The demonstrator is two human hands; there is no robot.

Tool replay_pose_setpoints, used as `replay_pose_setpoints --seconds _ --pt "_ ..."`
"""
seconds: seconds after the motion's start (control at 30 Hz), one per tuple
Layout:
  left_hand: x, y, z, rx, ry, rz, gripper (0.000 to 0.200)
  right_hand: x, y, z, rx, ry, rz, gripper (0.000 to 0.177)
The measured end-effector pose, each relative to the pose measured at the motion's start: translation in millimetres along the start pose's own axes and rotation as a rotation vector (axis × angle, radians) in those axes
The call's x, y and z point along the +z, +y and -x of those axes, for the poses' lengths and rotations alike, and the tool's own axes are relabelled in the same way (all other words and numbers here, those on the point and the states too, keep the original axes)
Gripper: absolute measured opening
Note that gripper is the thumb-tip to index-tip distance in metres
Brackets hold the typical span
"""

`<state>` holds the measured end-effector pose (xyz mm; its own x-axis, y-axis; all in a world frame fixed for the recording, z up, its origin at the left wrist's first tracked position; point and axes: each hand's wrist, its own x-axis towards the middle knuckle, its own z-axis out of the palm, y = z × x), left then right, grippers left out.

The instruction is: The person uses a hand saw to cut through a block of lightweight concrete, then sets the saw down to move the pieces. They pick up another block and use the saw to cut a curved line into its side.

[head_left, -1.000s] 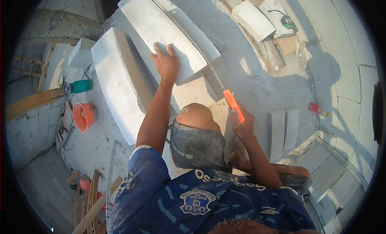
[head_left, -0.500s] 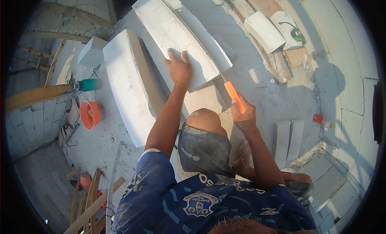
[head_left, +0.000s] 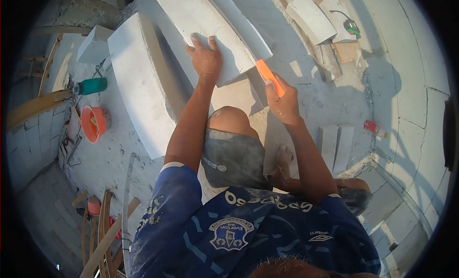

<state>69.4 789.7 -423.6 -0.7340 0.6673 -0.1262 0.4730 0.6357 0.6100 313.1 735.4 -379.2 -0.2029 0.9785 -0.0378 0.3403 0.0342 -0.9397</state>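
Note:
My left hand [head_left: 205,59] lies with fingers spread on top of a long white block [head_left: 201,20], near its closer end. My right hand [head_left: 284,98] is wrapped round the orange handle [head_left: 268,77] of a tool. The tool's blade is barely visible, running along the block's right edge. Beneath the block's near end sits another pale block [head_left: 237,94]. A second long white block [head_left: 138,72] lies to the left of my left hand. My knee is bent just below the pale block.
An orange bucket [head_left: 94,125] and a teal bottle [head_left: 91,86] are at the left. Two small blocks [head_left: 311,20] and a tape measure [head_left: 351,26] lie at the upper right. Two narrow pieces [head_left: 329,146] stand near a red-labelled bottle [head_left: 376,128]. Wooden strips [head_left: 103,235] lean at the lower left.
The whole view has shifted, so most things appear higher and further left. My right hand and the orange handle have moved forward along the block's edge. My left hand stays on the block.

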Motion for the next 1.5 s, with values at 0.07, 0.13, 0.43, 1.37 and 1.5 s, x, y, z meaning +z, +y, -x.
replay_pose_setpoints --seconds 0.07,0.13,0.43,1.37,1.5 --pt "3.6 -5.6 -4.0 0.015 -0.004 -0.017 0.081 16.4 -24.6 -53.2 -0.046 -0.065 0.099 0.031" --pt "5.7 -8.0 3.3 0.026 0.000 -0.045 0.081 32.2 -41.3 -81.7 -0.044 -0.083 0.208 0.030" --pt "5.1 -8.6 -2.5 0.046 0.027 -0.019 0.081 -16.6 7.2 43.0 0.026 0.024 0.056 0.031" --pt "14.2 -9.2 1.3 0.046 0.019 -0.096 0.084 -1.1 6.4 -2.6 -0.007 0.027 0.097 0.031" --pt "8.8 -2.6 3.4 0.026 0.022 -0.057 0.086 13.3 -11.1 -39.6 -0.045 -0.009 0.085 0.029"
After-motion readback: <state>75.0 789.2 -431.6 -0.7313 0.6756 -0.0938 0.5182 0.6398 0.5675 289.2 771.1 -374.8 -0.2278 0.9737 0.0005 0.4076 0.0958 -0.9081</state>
